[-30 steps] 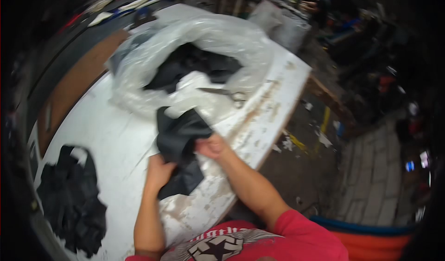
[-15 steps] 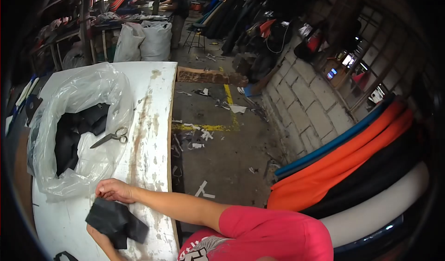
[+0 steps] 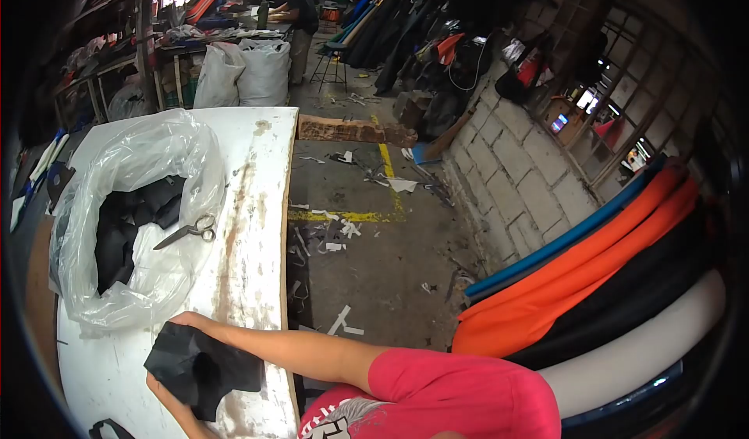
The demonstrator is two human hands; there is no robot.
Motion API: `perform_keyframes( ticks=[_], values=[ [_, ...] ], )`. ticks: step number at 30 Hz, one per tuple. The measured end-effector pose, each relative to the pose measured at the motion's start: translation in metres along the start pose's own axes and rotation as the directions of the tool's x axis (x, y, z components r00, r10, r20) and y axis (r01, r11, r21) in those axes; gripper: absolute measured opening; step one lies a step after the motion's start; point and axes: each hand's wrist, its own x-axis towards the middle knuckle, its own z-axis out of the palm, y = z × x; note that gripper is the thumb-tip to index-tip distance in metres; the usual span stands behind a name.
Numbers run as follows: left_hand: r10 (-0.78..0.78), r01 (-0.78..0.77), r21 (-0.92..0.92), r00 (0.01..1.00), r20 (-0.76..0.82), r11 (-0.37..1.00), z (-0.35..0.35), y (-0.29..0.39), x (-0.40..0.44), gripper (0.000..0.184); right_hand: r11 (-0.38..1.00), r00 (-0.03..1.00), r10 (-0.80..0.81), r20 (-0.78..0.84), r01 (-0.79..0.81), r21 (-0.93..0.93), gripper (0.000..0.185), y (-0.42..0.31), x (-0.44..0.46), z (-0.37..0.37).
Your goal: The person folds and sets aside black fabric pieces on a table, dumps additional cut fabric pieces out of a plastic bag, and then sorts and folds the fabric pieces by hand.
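Near the table's front edge, a black fabric piece [image 3: 204, 367] is spread between my two hands. My right hand [image 3: 187, 320] holds its upper edge, with the fingers partly hidden behind the cloth. At the left edge of the same piece is my left hand [image 3: 154, 382], mostly covered by the fabric. Beyond them stands a clear plastic bag [image 3: 82, 236], its mouth rolled open around black pieces [image 3: 117, 240]. Metal scissors [image 3: 187, 231] lie on the whitish material at the bag's right side. Another black piece [image 3: 109, 429] shows at the bottom left.
The white table [image 3: 261, 174] has a worn right edge. White scraps [image 3: 343, 322] litter the floor. Fabric rolls [image 3: 562, 271] lean at the right by a block wall [image 3: 511, 170]. Two filled sacks [image 3: 264, 72] and a person [image 3: 296, 18] are at the back.
The view swung right from the first frame. Since the second, the black fabric has spread wider and flatter, and my right hand has moved slightly down against its top edge.
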Motion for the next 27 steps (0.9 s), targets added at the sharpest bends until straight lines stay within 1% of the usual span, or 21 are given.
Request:
perform_keyframes(
  ticks=[1,2,3,5,7,8,9,10,11,12,14,15,16,19,20,21,22,23,25,27],
  values=[
    [0.065,-0.065,0.144,0.998,0.009,0.987,0.000,0.002,0.001,0.018,0.995,1.000,0.023,-0.016,-0.021,0.101,0.012,0.009,0.001,-0.001],
    [-0.139,0.135,-0.049,0.986,-0.095,0.990,-0.005,-0.034,-0.001,0.017,0.974,0.999,0.044,-0.032,-0.035,0.222,0.012,0.018,0.002,-0.003],
    [-0.135,0.132,-0.047,0.988,-0.071,0.990,-0.005,-0.033,0.000,0.017,0.933,0.997,0.059,-0.044,-0.039,0.358,0.013,0.032,0.002,-0.007],
    [-0.127,0.126,-0.045,0.992,-0.021,0.991,-0.006,-0.028,0.000,0.019,0.794,0.995,0.082,-0.062,-0.028,0.608,0.013,0.060,0.004,-0.013],
    [-0.119,0.120,-0.043,0.993,0.028,0.992,-0.007,-0.020,0.000,0.020,0.721,0.993,0.090,-0.077,-0.012,0.693,0.014,0.068,0.001,-0.016],
    [-0.115,0.117,-0.043,0.992,0.053,0.992,-0.007,-0.016,-0.002,0.021,0.739,0.989,0.106,-0.100,-0.011,0.674,0.015,0.070,-0.002,-0.022],
    [-0.074,0.074,-0.014,0.997,-0.018,0.997,-0.008,-0.010,-0.005,0.022,0.897,0.987,0.089,-0.134,-0.021,0.441,0.017,0.034,-0.010,-0.005],
    [-0.031,0.032,0.018,0.996,-0.088,0.999,-0.008,-0.003,-0.008,0.022,0.984,0.983,0.072,-0.168,-0.042,0.174,0.019,-0.008,-0.019,0.015],
    [0.015,-0.007,0.054,0.988,-0.155,0.999,-0.009,-0.001,-0.010,0.023,0.992,0.981,0.042,-0.191,-0.064,-0.106,0.021,-0.043,-0.026,0.030],
    [0.005,0.008,0.057,0.976,-0.216,0.998,-0.012,-0.004,-0.011,0.023,0.962,0.992,0.089,-0.088,-0.108,-0.252,0.026,-0.047,-0.026,0.030],
    [-0.070,0.085,0.034,0.948,-0.312,0.996,-0.018,-0.010,-0.006,0.023,0.906,0.985,0.170,-0.019,-0.164,-0.391,0.028,-0.073,-0.031,0.035],
    [-0.113,0.126,0.014,0.929,-0.353,0.992,-0.022,-0.013,-0.003,0.023,0.869,0.977,0.215,0.011,-0.186,-0.458,0.029,-0.080,-0.033,0.036],
    [-0.156,0.168,-0.004,0.909,-0.386,0.986,-0.026,-0.017,0.000,0.023,0.898,0.902,0.429,-0.053,-0.432,-0.082,0.029,-0.062,-0.024,0.032],
    [-0.243,0.255,-0.034,0.863,-0.442,0.966,-0.040,-0.023,0.006,0.024,0.901,0.902,0.427,0.072,-0.430,0.049,0.031,-0.028,-0.019,0.018],
    [-0.261,0.273,-0.040,0.851,-0.455,0.961,-0.044,-0.024,0.005,0.024,0.924,0.922,0.374,0.105,-0.360,-0.131,0.031,-0.022,-0.019,0.012],
    [-0.277,0.290,-0.044,0.845,-0.458,0.956,-0.047,-0.025,0.004,0.024,0.913,0.934,0.326,0.147,-0.271,-0.304,0.030,-0.031,-0.022,0.010],
    [-0.295,0.309,-0.049,0.836,-0.462,0.950,-0.050,-0.027,0.002,0.024,0.869,0.937,0.288,0.197,-0.170,-0.464,0.030,-0.038,-0.025,0.006],
    [-0.310,0.324,-0.052,0.832,-0.460,0.945,-0.052,-0.027,-0.001,0.024,0.823,0.930,0.294,0.220,-0.129,-0.553,0.029,-0.042,-0.026,0.004],
    [-0.328,0.339,-0.054,0.838,-0.437,0.939,-0.051,-0.029,-0.005,0.025,0.704,0.912,0.311,0.266,-0.033,-0.710,0.030,-0.054,-0.029,0.001],
    [-0.345,0.352,-0.061,0.846,-0.406,0.934,-0.047,-0.030,-0.008,0.025,0.752,0.913,0.365,0.184,-0.173,-0.636,0.031,-0.080,-0.029,0.000]
  ],
)
